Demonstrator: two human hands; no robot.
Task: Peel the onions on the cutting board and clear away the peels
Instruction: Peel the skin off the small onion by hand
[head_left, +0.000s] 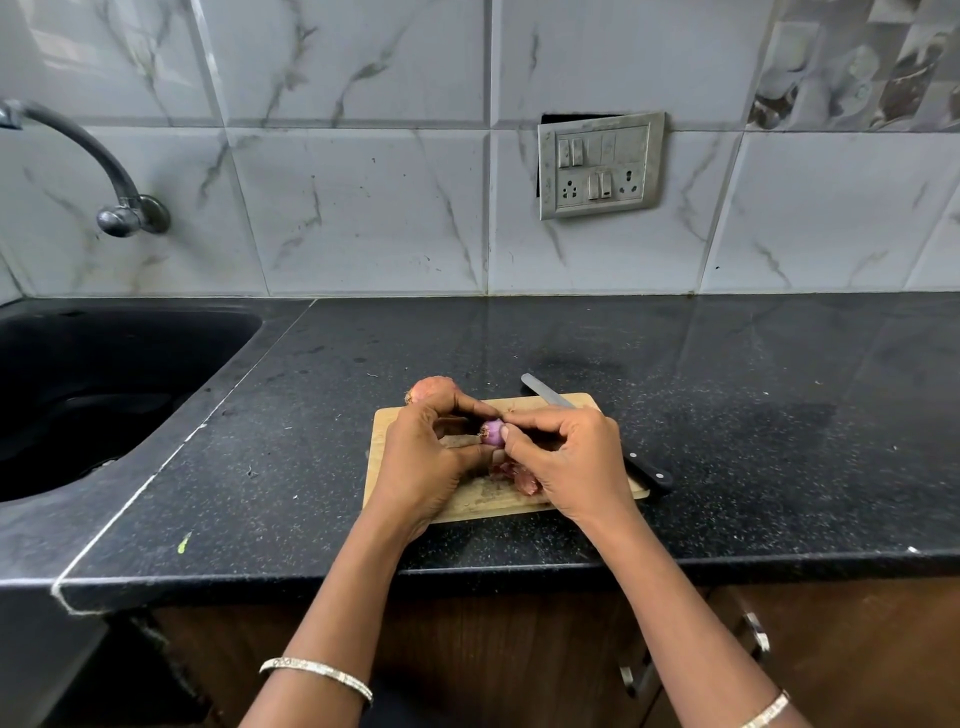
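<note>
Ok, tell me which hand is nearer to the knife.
Right. The right hand lies right next to the knife, hiding its middle; the left hand is farther off, across the small onion that both hands hold.

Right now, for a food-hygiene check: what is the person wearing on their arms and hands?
No sleeves or gloves show. A thin silvery bangle circles the left forearm; a similar bangle on the right forearm is partly cut by the picture's edge.
</note>
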